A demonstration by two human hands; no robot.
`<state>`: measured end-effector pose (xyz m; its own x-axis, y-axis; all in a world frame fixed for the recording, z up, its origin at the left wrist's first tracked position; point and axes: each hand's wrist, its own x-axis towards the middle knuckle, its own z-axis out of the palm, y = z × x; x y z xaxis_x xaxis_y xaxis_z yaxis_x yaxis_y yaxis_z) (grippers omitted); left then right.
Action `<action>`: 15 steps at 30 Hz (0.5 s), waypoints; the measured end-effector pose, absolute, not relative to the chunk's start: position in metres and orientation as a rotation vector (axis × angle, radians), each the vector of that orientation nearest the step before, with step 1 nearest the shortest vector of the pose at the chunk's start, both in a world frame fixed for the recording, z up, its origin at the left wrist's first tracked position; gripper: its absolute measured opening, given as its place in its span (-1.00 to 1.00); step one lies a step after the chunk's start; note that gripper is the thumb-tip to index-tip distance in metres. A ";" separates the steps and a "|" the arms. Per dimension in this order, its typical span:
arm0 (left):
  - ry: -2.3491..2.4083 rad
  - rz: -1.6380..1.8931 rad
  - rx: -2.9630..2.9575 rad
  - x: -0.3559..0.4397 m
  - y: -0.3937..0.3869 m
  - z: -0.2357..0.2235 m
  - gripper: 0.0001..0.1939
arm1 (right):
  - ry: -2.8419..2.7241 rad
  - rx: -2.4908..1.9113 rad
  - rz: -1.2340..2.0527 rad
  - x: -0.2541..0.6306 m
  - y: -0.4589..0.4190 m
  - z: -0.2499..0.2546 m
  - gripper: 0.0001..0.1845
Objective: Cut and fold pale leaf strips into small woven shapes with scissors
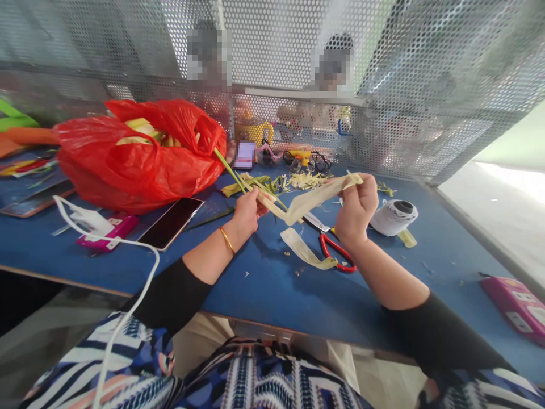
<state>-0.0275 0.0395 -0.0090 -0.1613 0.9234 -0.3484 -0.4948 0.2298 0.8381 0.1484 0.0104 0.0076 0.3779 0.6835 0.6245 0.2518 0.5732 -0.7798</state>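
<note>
My left hand (247, 215) is closed, with a thin green stem (227, 165) and one end of a pale husk strip (313, 203) in its fingers. The strip bends in the middle and rises to my right hand (357, 207), which pinches its other end. Below it, a second pale husk piece (304, 250) lies on the blue table (272, 289). Beside my right wrist are red-handled scissors (336, 253), their blades partly open. A spool of white thread (394, 217) stands to the right of that hand. Behind my hands lie pale and green scraps (306, 180).
A red plastic bag (140, 170) holding pale husks sits at left. Near it are a dark phone (172, 223), a pink power strip (107, 233) and a white cable (155, 261). Another pink power strip (515, 307) lies at right. A perforated metal screen (272, 51) rises behind; people sit beyond it.
</note>
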 end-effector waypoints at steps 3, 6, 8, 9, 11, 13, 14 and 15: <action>1.252 1.438 0.529 -0.031 0.049 -0.011 -0.71 | -1.095 -0.990 0.384 0.157 0.019 0.013 -0.91; 1.373 1.479 0.736 -0.041 0.061 -0.015 -0.70 | -1.030 -1.070 0.467 0.166 0.027 0.016 -0.96; 1.447 1.477 0.941 -0.051 0.067 -0.017 -0.73 | -1.016 -1.119 0.535 0.171 0.032 0.016 -0.96; 1.518 1.448 1.048 -0.055 0.068 -0.017 -0.76 | -1.015 -1.136 0.572 0.173 0.034 0.015 -0.96; 1.664 1.429 1.295 -0.060 0.066 -0.015 -0.86 | -1.004 -1.156 0.639 0.176 0.036 0.014 -0.95; 1.686 1.643 1.506 -0.057 0.058 -0.011 -0.81 | -0.965 -1.165 0.685 0.175 0.036 0.013 -0.93; 1.596 1.686 1.589 -0.052 0.051 -0.009 -0.75 | -0.940 -1.169 0.700 0.173 0.035 0.013 -0.93; 1.463 1.650 1.638 -0.045 0.044 -0.008 -0.75 | -0.919 -1.174 0.714 0.170 0.034 0.014 -0.92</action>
